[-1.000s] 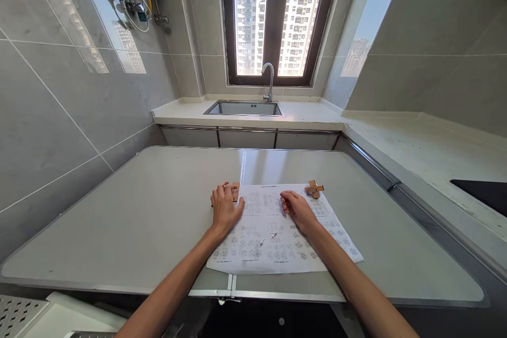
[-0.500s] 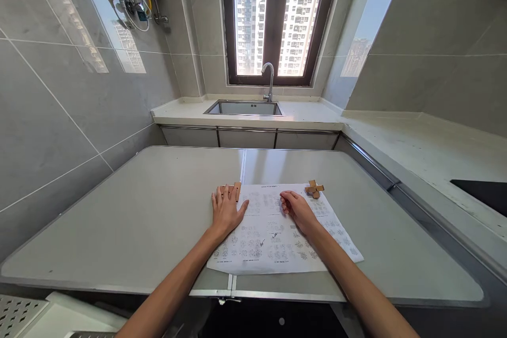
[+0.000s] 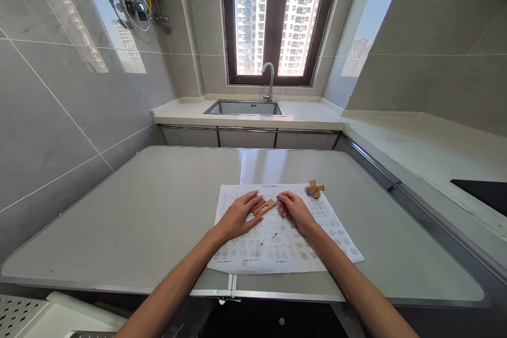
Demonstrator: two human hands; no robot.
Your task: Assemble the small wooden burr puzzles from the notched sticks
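A printed instruction sheet (image 3: 277, 243) lies on the grey table (image 3: 138, 211) in front of me. My left hand (image 3: 237, 216) rests on the sheet with its fingers pinched on a flat wooden puzzle piece (image 3: 264, 207) at the middle of the paper. My right hand (image 3: 295, 211) lies just right of that piece, fingers curled down on the sheet and close to the piece's end; whether they touch it I cannot tell. A small assembled wooden cross (image 3: 314, 188) sits on the sheet's far right corner, beyond my right hand.
A counter with a steel sink (image 3: 243, 108) and tap (image 3: 269, 79) runs under the window at the back. Another counter with a black hob (image 3: 481, 193) runs along the right. Tiled wall stands on the left.
My left hand has slid right from the sheet's far left corner to its middle, bringing the wooden piece with it. My right hand has barely moved.
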